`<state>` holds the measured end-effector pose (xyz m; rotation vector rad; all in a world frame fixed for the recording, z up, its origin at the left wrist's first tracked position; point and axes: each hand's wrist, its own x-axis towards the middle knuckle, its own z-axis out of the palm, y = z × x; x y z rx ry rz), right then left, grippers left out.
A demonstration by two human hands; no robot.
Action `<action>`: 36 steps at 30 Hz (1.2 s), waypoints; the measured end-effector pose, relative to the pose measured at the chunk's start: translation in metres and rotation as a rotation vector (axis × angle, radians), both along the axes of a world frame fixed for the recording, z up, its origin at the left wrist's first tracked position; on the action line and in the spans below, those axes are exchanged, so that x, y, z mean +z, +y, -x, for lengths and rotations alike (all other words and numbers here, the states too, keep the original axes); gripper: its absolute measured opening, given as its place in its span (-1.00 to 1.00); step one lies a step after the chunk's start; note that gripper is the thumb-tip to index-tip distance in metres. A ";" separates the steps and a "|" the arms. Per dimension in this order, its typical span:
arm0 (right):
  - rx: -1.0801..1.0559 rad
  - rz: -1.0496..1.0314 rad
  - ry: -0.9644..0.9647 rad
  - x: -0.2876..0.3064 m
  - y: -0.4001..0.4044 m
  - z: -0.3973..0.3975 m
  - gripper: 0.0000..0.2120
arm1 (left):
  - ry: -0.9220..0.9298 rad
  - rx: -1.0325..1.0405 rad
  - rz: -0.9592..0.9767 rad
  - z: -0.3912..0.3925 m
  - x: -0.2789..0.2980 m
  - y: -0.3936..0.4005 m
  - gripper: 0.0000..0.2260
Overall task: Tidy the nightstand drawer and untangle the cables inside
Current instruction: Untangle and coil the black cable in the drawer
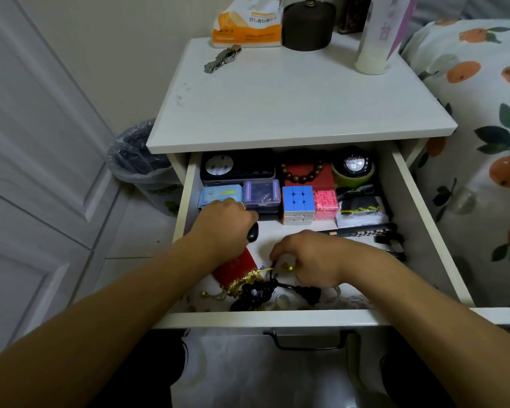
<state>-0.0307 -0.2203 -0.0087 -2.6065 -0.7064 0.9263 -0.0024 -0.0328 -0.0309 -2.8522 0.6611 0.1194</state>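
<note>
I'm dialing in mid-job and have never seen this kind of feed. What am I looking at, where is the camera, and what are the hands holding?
There is no machine: one camera worn on a person's head looks down at their bare hands in an open nightstand drawer. The left hand grips a small black object. The right hand pinches at a thin gold cord near a red pouch and a tangled black cable. Farther back sit a puzzle cube, a pink box and a bead bracelet. On top: a tissue pack and a watch.
</note>
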 end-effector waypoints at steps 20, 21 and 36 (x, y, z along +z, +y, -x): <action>-0.169 0.106 -0.318 -0.001 -0.038 -0.018 -0.77 | 0.676 0.131 0.410 0.018 0.007 -0.018 -0.70; -0.214 0.044 -0.306 0.003 -0.038 -0.016 -0.81 | 0.675 0.105 0.458 0.020 0.010 -0.016 -0.76; -0.272 -0.496 -0.292 0.043 -0.042 0.023 -0.67 | 0.961 0.748 1.579 0.030 0.045 -0.022 -0.80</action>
